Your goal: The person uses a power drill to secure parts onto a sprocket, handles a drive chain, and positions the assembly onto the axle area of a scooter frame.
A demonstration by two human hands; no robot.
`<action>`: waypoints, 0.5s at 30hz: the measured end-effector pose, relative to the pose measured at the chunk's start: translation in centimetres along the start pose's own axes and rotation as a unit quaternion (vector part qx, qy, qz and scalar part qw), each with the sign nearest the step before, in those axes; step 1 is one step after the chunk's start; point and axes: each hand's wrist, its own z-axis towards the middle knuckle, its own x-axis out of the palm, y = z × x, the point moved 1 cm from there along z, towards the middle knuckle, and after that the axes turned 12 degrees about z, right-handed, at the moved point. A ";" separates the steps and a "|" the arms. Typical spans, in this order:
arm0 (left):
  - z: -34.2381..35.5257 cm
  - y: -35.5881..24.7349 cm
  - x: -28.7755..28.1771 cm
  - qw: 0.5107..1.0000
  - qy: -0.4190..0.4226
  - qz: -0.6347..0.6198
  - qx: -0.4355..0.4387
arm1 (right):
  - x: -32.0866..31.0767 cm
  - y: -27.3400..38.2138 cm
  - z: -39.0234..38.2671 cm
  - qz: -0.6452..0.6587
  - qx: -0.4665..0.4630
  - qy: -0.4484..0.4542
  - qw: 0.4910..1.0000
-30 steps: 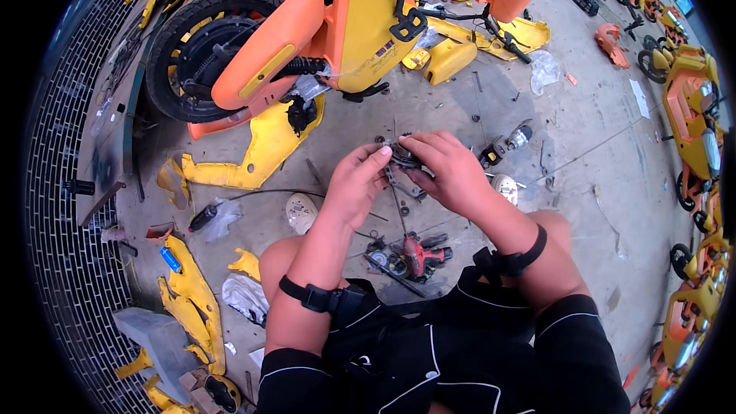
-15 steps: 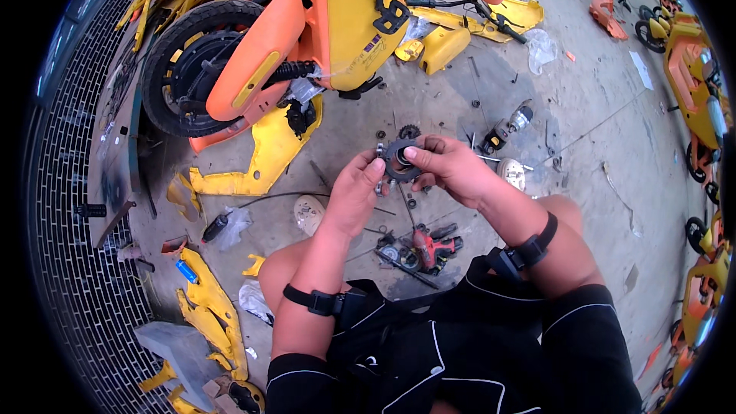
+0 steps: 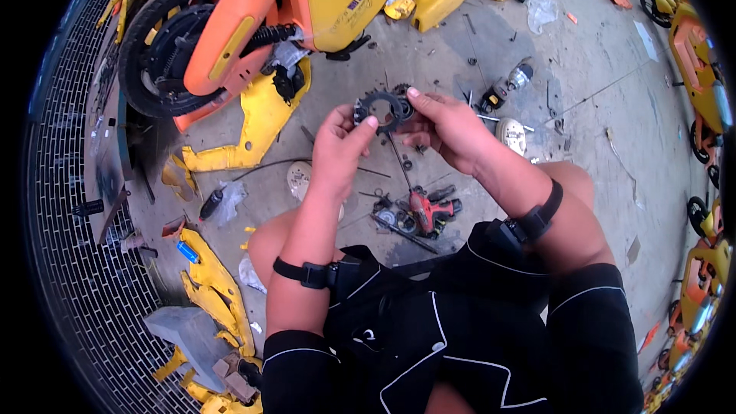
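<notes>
In front of me, my left hand [image 3: 337,139] pinches a dark metal ring [image 3: 395,117] with a wide hole, thumb on its near face and fingers behind. A small toothed edge shows by the left fingertips. My right hand [image 3: 454,132] is closed on a smaller dark round part [image 3: 407,110], its thumb on top. This part sits right against the ring's right side; whether they are joined I cannot tell. Below my hands on the floor lie a red and black power drill [image 3: 431,210] and a few loose metal parts [image 3: 392,218].
An orange and yellow scooter [image 3: 337,0] lies on its side ahead left, its rear wheel [image 3: 138,61] toward the wall. A yellow and black power tool [image 3: 494,95] lies beyond my right hand. Yellow panels [image 3: 253,126] and a screwdriver [image 3: 211,204] are at left. More scooters [image 3: 694,69] line the right.
The ring has come away from under my right thumb and is now in my left fingers. My right hand holds the smaller round part. Both hands sit slightly higher in the view, which has shifted.
</notes>
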 end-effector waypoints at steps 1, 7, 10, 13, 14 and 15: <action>0.1 0.1 0.1 1.000 -0.006 -0.014 -0.009 | -0.3 -0.1 0.1 0.003 -0.021 -0.020 1.000; 0.8 1.1 0.2 0.998 -0.020 -0.026 -0.045 | -0.8 0.6 0.0 -0.126 -0.162 -0.033 0.978; 0.8 0.8 1.2 0.996 0.026 -0.023 -0.079 | -1.3 0.5 -0.2 -0.294 -0.269 -0.008 0.917; 0.7 1.3 1.6 0.992 0.058 -0.088 -0.070 | -0.5 0.1 -1.0 -0.496 -0.444 0.071 0.743; 0.7 1.2 1.8 0.988 0.066 -0.119 -0.069 | -0.3 0.1 -1.2 -0.523 -0.466 0.066 0.711; 0.6 1.1 1.9 0.986 0.077 -0.136 -0.065 | -0.1 0.0 -1.4 -0.549 -0.487 0.061 0.676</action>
